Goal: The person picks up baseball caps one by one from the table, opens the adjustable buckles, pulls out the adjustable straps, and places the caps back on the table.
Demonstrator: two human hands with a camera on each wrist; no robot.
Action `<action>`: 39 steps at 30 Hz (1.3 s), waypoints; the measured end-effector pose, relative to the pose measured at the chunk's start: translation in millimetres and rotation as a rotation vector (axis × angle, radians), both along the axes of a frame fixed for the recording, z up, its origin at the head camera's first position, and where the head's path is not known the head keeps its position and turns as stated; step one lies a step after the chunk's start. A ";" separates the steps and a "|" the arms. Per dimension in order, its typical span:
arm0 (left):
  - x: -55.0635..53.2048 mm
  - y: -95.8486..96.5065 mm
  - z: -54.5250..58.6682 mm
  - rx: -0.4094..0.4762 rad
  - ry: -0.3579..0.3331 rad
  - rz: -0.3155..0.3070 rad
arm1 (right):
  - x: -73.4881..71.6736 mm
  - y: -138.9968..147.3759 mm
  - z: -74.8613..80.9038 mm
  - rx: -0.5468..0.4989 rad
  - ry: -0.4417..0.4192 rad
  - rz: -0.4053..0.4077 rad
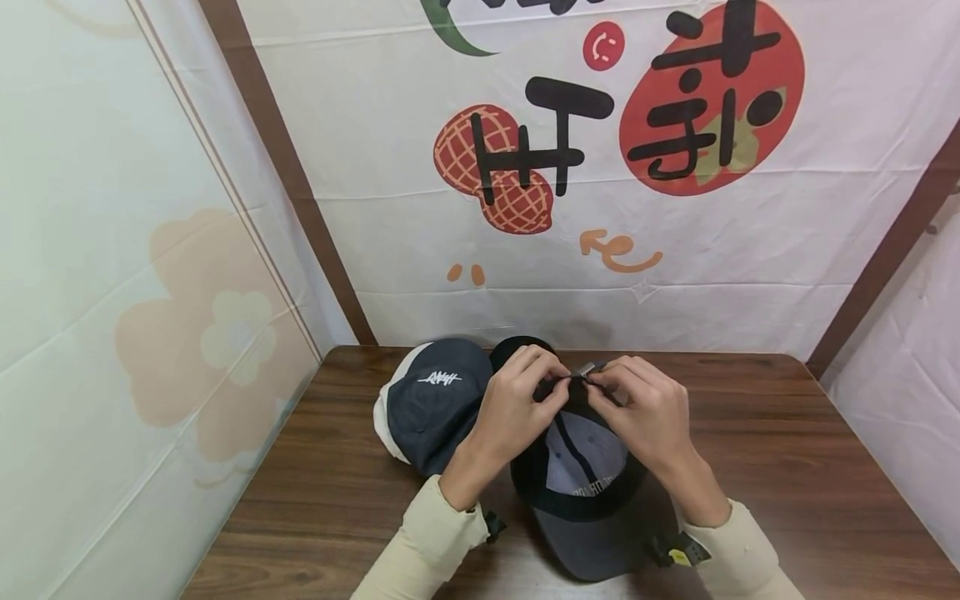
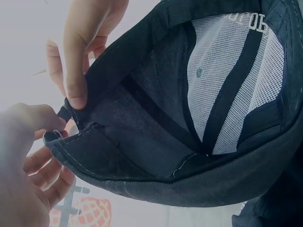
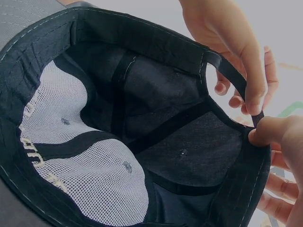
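Note:
A dark grey baseball cap (image 1: pixel 596 546) lies upturned in the head view, its brim toward me and its pale mesh lining (image 2: pixel 227 71) showing. At its far side, my left hand (image 1: pixel 517 404) pinches one end of the back strap (image 3: pixel 231 75) between thumb and forefinger. My right hand (image 1: pixel 648 408) pinches the cap's band where the strap meets it, close beside the left fingertips. A small metallic buckle (image 1: pixel 585 368) shows between the two hands. Fingers hide part of the join, so I cannot tell whether the strap is fastened.
Left of the cap sits a navy cap (image 1: pixel 442 400) with white lettering, over a white cap (image 1: pixel 382 421). A black cap (image 1: pixel 521 342) is partly hidden behind my left hand. The brown wooden table (image 1: pixel 780 467) ends at a printed white cloth (image 1: pixel 720 267).

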State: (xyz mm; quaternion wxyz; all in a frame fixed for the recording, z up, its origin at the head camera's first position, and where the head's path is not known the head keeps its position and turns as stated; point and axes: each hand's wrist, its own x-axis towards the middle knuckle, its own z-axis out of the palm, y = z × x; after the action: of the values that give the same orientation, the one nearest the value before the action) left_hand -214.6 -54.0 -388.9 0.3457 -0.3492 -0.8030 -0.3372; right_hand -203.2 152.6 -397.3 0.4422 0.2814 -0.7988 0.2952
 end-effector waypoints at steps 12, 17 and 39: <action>-0.2 -1.6 1.2 0.000 0.007 0.000 | 0.3 0.3 -0.3 -0.002 -0.012 -0.015; 0.5 -2.4 1.1 -0.002 0.006 0.001 | 0.6 0.3 0.0 0.000 -0.014 -0.018; 1.9 -8.6 4.0 0.018 -0.006 0.007 | -2.9 7.2 -0.2 -0.027 -0.020 -0.024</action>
State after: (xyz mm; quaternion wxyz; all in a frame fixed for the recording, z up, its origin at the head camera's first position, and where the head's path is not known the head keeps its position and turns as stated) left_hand -212.7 -62.6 -384.9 0.3476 -0.3422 -0.8021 -0.3444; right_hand -206.1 159.8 -397.5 0.4413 0.2628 -0.8026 0.3033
